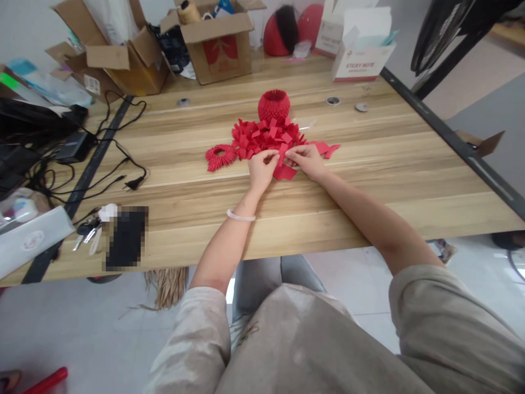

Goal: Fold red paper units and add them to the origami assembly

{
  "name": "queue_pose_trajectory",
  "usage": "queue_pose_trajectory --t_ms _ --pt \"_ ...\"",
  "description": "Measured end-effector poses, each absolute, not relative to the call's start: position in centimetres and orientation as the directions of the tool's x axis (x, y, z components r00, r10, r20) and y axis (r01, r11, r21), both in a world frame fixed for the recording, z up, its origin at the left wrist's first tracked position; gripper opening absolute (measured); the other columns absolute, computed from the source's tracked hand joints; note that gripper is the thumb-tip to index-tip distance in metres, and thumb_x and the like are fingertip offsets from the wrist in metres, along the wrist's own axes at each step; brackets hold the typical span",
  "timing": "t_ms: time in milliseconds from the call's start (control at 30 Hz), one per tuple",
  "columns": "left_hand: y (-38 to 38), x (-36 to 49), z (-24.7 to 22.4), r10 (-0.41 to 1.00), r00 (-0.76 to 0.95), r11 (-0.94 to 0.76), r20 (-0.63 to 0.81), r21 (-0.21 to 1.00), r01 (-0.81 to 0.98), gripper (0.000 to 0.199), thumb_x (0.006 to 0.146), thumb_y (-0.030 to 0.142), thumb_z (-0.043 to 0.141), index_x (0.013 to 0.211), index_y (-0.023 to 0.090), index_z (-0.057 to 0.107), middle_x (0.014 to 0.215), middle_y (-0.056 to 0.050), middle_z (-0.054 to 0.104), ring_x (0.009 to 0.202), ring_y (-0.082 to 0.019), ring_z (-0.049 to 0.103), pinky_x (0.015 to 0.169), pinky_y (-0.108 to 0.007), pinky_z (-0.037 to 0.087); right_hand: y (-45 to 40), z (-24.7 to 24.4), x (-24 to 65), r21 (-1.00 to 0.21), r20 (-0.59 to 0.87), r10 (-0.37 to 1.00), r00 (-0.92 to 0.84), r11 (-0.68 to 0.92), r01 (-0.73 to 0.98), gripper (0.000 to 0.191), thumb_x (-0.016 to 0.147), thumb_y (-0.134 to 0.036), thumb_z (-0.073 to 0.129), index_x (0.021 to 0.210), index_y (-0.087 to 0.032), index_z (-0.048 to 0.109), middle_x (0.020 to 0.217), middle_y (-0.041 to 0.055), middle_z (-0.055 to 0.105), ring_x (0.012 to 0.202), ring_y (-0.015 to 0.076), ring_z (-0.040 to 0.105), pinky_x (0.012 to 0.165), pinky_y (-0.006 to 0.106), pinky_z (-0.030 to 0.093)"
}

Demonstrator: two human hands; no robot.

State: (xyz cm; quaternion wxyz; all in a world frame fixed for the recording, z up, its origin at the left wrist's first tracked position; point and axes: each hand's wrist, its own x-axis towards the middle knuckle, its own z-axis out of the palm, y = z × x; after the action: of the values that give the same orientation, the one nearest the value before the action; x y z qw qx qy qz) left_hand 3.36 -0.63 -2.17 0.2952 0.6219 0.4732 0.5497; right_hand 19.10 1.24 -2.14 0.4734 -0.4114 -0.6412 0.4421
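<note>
A small strip of red paper (283, 155) is held upright between my two hands. My left hand (263, 167) pinches its left edge with thumb and forefinger. From the other side, the fingers of my right hand (307, 158) close on its right edge. Just beyond lies a heap of folded red paper pieces (262, 134). Behind the heap stands a round red paper vase (274, 105) built of such pieces. A red paper ring (220, 157) rests left of the heap. Flat red paper slips (286, 173) lie under and to the right of my hands.
Cardboard boxes (221, 52) and a white sticky note box (361, 54) line the table's back. Black cables with a plug (134, 183) spread on the left. Keys (88, 232) and a blurred-out dark object (126, 238) lie near the front edge.
</note>
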Motion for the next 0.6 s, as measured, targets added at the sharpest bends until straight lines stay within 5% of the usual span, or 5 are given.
queue_pose_trajectory --t_ms 600 --pt "-0.99 3.21 -1.94 0.865 0.021 -0.46 0.501 0.777 0.43 0.015 0.076 0.015 0.062 0.085 0.019 0.073 0.089 -0.005 0.073 0.082 -0.016 0.068 0.081 -0.029 0.053 1.16 -2.22 18.81 -0.945 0.234 0.951 -0.203 0.271 0.181 0.032 0.071 -0.044 0.065 0.069 -0.013 0.068 0.055 0.0018 0.06 0.049 0.0084 0.05 0.048 0.021 0.041"
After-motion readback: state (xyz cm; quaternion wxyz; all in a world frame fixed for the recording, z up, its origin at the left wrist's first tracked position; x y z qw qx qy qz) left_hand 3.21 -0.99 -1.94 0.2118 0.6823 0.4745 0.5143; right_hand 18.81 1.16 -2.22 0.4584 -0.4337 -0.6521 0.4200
